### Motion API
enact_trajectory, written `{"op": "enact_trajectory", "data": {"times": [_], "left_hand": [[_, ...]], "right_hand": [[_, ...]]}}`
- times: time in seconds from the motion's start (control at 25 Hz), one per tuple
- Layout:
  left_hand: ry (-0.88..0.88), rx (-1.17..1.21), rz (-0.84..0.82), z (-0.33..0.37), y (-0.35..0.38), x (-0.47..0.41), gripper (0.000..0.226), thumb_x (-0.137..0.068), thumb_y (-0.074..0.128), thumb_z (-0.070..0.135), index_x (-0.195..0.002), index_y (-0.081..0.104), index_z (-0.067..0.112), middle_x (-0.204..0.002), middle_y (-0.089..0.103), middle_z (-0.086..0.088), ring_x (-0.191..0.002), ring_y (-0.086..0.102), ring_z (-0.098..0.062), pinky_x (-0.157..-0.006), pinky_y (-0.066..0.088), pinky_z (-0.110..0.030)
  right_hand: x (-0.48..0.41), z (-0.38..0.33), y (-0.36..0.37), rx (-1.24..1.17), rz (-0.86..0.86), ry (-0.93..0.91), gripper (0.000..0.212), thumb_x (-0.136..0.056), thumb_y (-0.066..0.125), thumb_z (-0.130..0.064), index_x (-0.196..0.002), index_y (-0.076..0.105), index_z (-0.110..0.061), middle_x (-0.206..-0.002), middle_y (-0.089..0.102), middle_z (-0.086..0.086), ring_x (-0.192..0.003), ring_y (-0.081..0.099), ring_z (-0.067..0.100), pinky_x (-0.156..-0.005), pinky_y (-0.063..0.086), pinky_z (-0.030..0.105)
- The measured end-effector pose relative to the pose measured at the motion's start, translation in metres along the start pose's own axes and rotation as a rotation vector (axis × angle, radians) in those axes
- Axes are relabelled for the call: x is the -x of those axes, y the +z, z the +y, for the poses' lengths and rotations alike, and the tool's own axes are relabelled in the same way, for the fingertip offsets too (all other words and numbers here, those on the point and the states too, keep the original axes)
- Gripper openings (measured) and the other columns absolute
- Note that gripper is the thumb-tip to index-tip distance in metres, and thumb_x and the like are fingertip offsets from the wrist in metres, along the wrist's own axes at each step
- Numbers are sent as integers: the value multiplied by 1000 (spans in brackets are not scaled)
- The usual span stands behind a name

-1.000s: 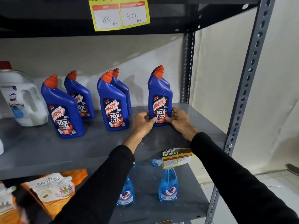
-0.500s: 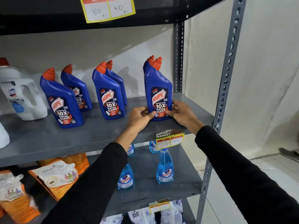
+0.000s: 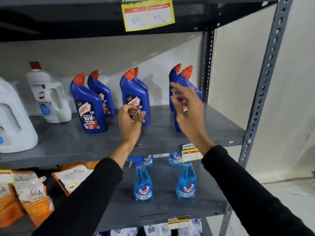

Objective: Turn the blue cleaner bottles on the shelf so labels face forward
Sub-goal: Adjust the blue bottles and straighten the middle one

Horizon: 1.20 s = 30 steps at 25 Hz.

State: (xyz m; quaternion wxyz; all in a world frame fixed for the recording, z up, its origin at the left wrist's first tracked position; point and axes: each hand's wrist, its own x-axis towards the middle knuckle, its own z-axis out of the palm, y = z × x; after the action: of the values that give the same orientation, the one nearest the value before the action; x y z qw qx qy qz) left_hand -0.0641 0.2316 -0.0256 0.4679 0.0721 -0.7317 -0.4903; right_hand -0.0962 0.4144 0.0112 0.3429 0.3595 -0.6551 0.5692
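Several blue cleaner bottles with orange caps stand in pairs on the grey shelf (image 3: 68, 143). The left front bottle (image 3: 88, 104) and the middle front bottle (image 3: 132, 92) show their labels forward. The right front bottle (image 3: 185, 79) stands near the shelf's right end, mostly hidden behind my right hand (image 3: 189, 114), which is raised in front of it with fingers spread and blurred, holding nothing. My left hand (image 3: 130, 123) hovers before the middle bottle, fingers loosely curled, holding nothing.
Two white jugs (image 3: 49, 97) stand at the shelf's left. Light-blue spray bottles (image 3: 143, 186) sit on the shelf below, orange pouches (image 3: 30, 193) to their left. A grey slotted upright (image 3: 262, 92) bounds the right side. Yellow price tags (image 3: 148, 14) hang on shelf edges.
Both hands have let go of the right front bottle and lifted away from it; the left hand moved left toward the middle bottle. The camera view has shifted.
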Motion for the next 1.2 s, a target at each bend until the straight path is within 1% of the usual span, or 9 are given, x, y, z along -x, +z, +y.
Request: {"op": "enact_trajectory", "data": {"times": [0.08, 0.16, 0.2, 0.28, 0.36, 0.56, 0.8, 1.12, 1.2], "left_hand": [[-87, -37, 63, -17, -21, -17, 33, -81, 75, 17, -105, 52, 12, -105, 56, -7, -84, 54, -10, -78, 51, -21], [-211, -113, 36, -31, -31, -30, 37, -82, 74, 18, -112, 52, 17, -116, 56, -11, -98, 57, -17, -90, 53, -37], [-262, -154, -7, -36, -32, -35, 40, -83, 73, 20, -118, 53, 17, -122, 55, -11, -107, 57, -21, -96, 51, -39], [-313, -167, -103, -40, -32, -42, 42, -87, 69, 19, -127, 55, 12, -128, 58, -11, -115, 58, -24, -96, 49, -36], [-321, -153, -186, -42, -29, -47, 36, -91, 64, 16, -126, 58, 8, -123, 65, -11, -111, 62, -24, -88, 48, -31], [-317, -165, -222, -41, -28, -48, 30, -94, 60, 15, -122, 61, 5, -120, 68, -11, -97, 58, -13, -85, 45, -26], [-346, -175, -260, -35, -35, -39, 31, -94, 60, 16, -123, 61, 6, -122, 67, -11, -96, 57, -13, -84, 44, -26], [-279, -196, -300, -27, -44, -27, 30, -94, 59, 15, -122, 62, 3, -119, 69, -12, -92, 57, -11, -80, 42, -23], [-275, -199, -294, -25, -52, -25, 31, -95, 59, 15, -123, 62, 4, -121, 68, -12, -93, 57, -11, -80, 41, -23]], "right_hand": [[0, 6, 34, -3, -111, 110, 45, -93, 54, 1, -136, 54, -13, -117, 63, 2, -97, 63, 6, -84, 52, 19], [3, 19, 60, -4, -220, 329, 49, -95, 53, 0, -142, 47, -14, -129, 61, 4, -108, 61, 9, -96, 51, 26], [5, 24, 71, -11, -254, 447, 51, -96, 51, 0, -145, 43, -14, -137, 57, 5, -116, 59, 11, -101, 48, 27], [5, 32, 91, -6, -296, 636, 53, -99, 47, -4, -149, 35, -15, -149, 46, 5, -134, 49, 18, -104, 37, 24], [1, 38, 107, -3, -335, 732, 51, -100, 45, -5, -150, 33, -14, -153, 43, 6, -139, 43, 22, -99, 35, 22], [-2, 48, 128, 75, -437, 730, 38, -101, 48, -16, -138, 49, -13, -135, 61, 9, -125, 57, 25, -98, 46, 31], [11, 31, 107, 72, -433, 708, 39, -99, 53, -13, -138, 50, -11, -132, 63, 10, -126, 58, 23, -98, 48, 31], [19, 31, 102, 131, -445, 614, 35, -99, 50, -7, -134, 53, -5, -130, 65, 13, -124, 60, 23, -96, 45, 24], [22, 29, 105, 127, -473, 618, 36, -99, 50, -6, -135, 52, -5, -131, 64, 12, -126, 59, 23, -99, 46, 26]]}}
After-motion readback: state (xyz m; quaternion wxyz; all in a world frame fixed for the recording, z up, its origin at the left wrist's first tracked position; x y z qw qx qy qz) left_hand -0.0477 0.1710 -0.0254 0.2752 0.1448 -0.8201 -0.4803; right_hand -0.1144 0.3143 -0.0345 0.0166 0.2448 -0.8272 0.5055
